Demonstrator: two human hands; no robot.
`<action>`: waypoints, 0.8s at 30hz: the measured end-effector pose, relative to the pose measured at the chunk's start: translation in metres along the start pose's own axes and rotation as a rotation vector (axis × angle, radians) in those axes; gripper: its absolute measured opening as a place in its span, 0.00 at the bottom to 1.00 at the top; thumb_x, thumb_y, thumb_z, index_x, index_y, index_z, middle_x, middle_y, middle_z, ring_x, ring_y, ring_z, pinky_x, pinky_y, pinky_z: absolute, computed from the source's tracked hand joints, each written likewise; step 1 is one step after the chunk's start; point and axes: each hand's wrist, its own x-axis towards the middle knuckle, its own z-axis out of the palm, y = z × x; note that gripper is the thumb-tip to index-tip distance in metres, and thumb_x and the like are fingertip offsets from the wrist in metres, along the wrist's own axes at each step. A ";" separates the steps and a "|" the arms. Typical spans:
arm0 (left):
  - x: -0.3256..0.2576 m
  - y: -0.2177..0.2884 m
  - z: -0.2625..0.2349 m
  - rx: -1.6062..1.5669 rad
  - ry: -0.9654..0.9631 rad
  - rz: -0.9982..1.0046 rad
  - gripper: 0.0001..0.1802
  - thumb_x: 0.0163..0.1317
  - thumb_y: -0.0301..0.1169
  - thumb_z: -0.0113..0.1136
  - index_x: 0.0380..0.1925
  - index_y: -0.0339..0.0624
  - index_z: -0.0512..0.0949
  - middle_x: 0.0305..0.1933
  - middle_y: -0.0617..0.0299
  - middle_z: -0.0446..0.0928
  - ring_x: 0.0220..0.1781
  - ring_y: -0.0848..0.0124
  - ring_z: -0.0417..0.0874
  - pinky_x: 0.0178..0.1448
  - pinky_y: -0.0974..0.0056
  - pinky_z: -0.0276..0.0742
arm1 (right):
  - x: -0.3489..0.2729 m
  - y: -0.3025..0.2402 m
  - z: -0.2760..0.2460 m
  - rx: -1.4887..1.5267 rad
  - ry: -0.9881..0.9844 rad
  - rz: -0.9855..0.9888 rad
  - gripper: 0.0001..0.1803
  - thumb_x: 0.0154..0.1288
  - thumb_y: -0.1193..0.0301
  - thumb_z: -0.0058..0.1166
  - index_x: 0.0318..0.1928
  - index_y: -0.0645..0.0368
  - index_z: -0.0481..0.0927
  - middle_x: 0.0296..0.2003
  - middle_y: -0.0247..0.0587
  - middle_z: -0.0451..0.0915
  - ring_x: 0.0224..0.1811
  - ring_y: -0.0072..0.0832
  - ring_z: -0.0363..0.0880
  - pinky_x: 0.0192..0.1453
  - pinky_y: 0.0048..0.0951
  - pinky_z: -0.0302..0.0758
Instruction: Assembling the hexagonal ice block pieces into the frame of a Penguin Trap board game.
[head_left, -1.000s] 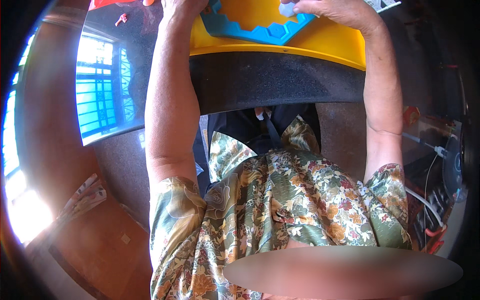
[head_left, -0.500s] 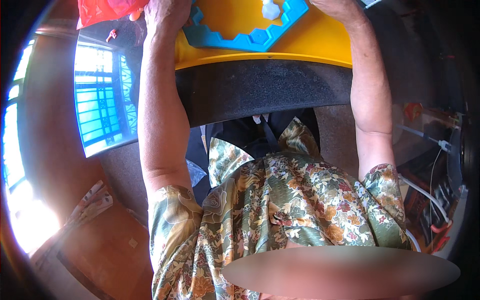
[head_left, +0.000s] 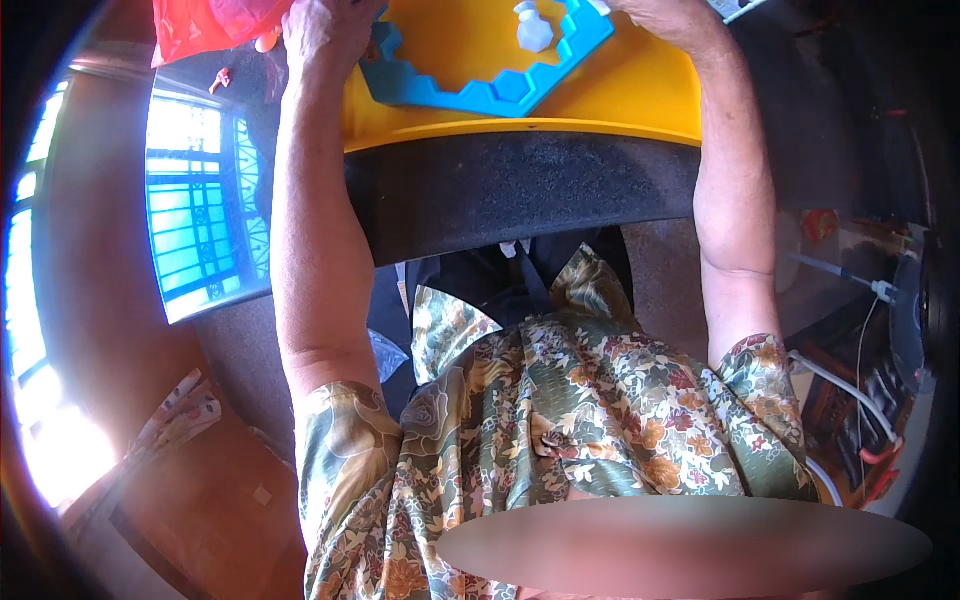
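Observation:
A blue plastic frame (head_left: 512, 88) with a stepped, honeycomb-like inner edge lies on a yellow board (head_left: 620, 120) at the top of the view. Inside it is a small white piece (head_left: 536, 35) with a hexagonal end and a narrower neck. My left hand (head_left: 325, 32) is by the frame's left side, its fingers mostly hidden or cut off by the upper edge. On the far right side, my right hand (head_left: 665, 18) reaches to the frame's upper right corner, where a bit of white shows by the fingertips. Whether it grips anything is unclear.
A red plastic bag (head_left: 210, 28) lies left of my left hand, with a small red piece (head_left: 220, 80) below it. The glossy dark tabletop (head_left: 200, 200) reflects a window. Its near edge (head_left: 530, 190) runs in front of my body. A white cable (head_left: 850, 392) curves at the right.
The frame and board sit slightly lower in the view, and more of the white piece shows. My right fingers have come closer to the frame's upper right corner.

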 end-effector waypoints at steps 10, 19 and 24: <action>0.004 -0.004 -0.008 -0.082 -0.108 0.035 0.26 0.62 0.33 0.69 0.62 0.48 0.80 0.47 0.53 0.86 0.45 0.61 0.88 0.53 0.57 0.82 | 0.000 0.019 0.001 -0.156 -0.143 0.082 0.21 0.60 0.73 0.60 0.56 0.59 0.83 0.33 0.48 0.83 0.30 0.34 0.86 0.37 0.36 0.82; -0.013 0.040 -0.027 0.092 -0.086 0.016 0.30 0.57 0.29 0.73 0.62 0.42 0.79 0.48 0.50 0.86 0.49 0.59 0.88 0.55 0.57 0.83 | -0.014 -0.032 -0.014 -0.426 -0.236 0.219 0.18 0.62 0.70 0.59 0.52 0.62 0.83 0.33 0.50 0.87 0.35 0.42 0.88 0.45 0.41 0.82; -0.002 0.005 -0.015 0.034 -0.020 0.066 0.27 0.60 0.27 0.70 0.61 0.39 0.79 0.48 0.48 0.86 0.49 0.58 0.88 0.53 0.57 0.84 | -0.013 -0.047 -0.008 -0.300 -0.327 0.242 0.19 0.64 0.67 0.58 0.51 0.64 0.85 0.34 0.54 0.87 0.39 0.42 0.89 0.48 0.41 0.81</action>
